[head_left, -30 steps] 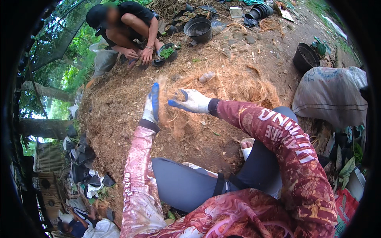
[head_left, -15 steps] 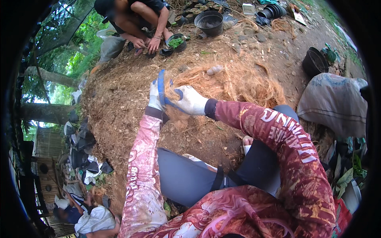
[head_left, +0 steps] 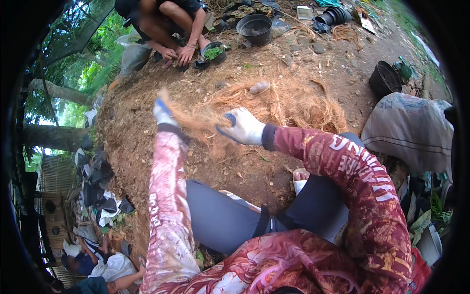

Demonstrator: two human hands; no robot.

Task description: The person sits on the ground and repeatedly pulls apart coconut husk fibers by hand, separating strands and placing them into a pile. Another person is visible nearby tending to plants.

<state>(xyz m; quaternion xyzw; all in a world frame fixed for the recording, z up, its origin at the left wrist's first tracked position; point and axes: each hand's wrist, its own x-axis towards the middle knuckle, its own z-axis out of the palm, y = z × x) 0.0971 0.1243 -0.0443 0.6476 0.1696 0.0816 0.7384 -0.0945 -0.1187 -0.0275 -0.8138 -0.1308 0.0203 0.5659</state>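
My left hand (head_left: pixel 164 114), in a white glove with blue on the fingers and slightly blurred by motion, grips one end of a tuft of brown coconut fibre (head_left: pixel 195 118). The loose strands stretch across to my right hand (head_left: pixel 245 128), gloved the same way, whose fingers are closed around the other end. Both hands are held apart above the ground, in front of my bent legs. Beyond and to the right of my right hand, a spread heap of coconut fibre (head_left: pixel 313 110) lies on the soil, with a small pale lump (head_left: pixel 259 87) on it.
Far left, a person (head_left: pixel 183 29) crouches beside a black pot with green seedlings (head_left: pixel 214 52). A wide black pot (head_left: pixel 255 30) stands nearby. At right are another black pot (head_left: pixel 385 79) and a full white sack (head_left: pixel 409 130). More people (head_left: pixel 105 264) sit at lower left.
My hands have moved apart: the left went outward to the left, the right slightly right. The fibre bunched between them is now drawn out into a long, loose strand.
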